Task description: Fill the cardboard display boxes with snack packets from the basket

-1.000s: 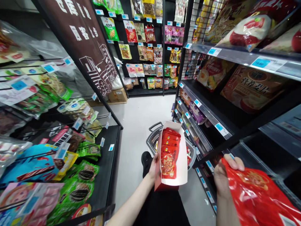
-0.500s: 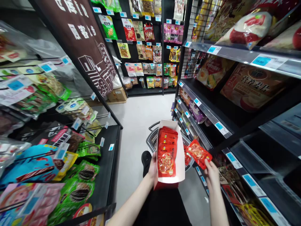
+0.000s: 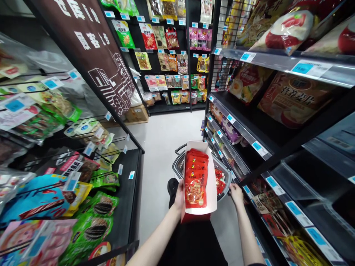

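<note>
box [image 3: 212, 188]: its long axis runs away from us, partly hiding the basket [image 3: 179, 166] beyond.
red packets [image 3: 195, 190]: we see them overlapping inside the box, right of our left hand [image 3: 179, 195].
left hand: the nearer one; we grip the box's left side with it, fingers mostly hidden.
right hand [image 3: 236, 194]: curled by the basket's right rim, apart from the box; we cannot tell whether it pinches anything.

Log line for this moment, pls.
left hand: holds box | box: open, red packets inside | right hand: by basket rim, contact unclear | basket: partly hidden by box
</note>
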The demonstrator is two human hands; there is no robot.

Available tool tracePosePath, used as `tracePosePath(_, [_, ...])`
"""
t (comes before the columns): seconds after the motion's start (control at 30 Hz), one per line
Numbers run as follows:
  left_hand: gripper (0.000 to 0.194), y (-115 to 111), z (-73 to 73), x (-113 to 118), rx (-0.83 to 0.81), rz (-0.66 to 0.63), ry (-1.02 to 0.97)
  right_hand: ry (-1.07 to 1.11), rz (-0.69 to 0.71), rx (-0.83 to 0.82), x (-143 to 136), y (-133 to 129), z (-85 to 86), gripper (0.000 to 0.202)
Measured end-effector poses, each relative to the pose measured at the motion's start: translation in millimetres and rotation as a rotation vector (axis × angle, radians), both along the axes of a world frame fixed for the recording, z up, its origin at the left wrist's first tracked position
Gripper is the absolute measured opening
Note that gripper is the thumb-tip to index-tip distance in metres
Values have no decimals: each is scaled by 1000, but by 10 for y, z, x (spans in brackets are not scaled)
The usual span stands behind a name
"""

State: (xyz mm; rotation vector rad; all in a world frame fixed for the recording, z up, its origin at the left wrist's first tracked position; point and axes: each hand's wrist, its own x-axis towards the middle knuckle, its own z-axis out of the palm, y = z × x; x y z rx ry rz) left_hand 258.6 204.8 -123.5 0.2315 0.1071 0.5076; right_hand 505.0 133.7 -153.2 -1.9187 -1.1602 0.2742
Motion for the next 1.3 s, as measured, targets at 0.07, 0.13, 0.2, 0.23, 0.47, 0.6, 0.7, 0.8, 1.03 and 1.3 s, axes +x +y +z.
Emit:
tracePosePath(0.07, [59, 3, -32, 8, -1, -8, 0, 47, -33, 54, -24, 18, 230, 45])
tracePosePath(0.13, [62, -2, -60, 20, -2, -18, 6, 55, 1, 133, -125, 6, 574, 41])
tracePosePath(0.2, [63, -12, -75, 33, -2, -21, 15, -15, 144, 207, -291, -23, 970, 30])
tracePosePath(0.23, [63, -17, -76, 40, 1, -18, 20, -100, 249, 214, -388, -34, 1156, 24])
tracePosePath(0.47, [65, -36, -35, 58, 19, -21, 59, -667, 482, -174, -897, 106, 1575, 52])
tracePosePath(0.6, [63, -44, -68, 44, 21, 0, 69, -674, 498, -269, -942, 171, 1443, 54])
tracePosePath(0.7, [62, -40, -103, 41, 18, -17, 76, -585, 532, -289, -908, 111, 1469, 22])
tracePosePath(0.8, [64, -32, -118, 59, 10, -27, 71, -389, 623, -232, -813, -23, 1628, 7])
tracePosePath(1.03, [69, -28, -70, 44, -34, 33, 45, 257, 387, 332, -284, -309, 1773, 8])
tracePosePath(1.3, [73, -63, -5, 18, -86, -23, -31, 1174, 220, 769, -168, -406, 1612, 43])
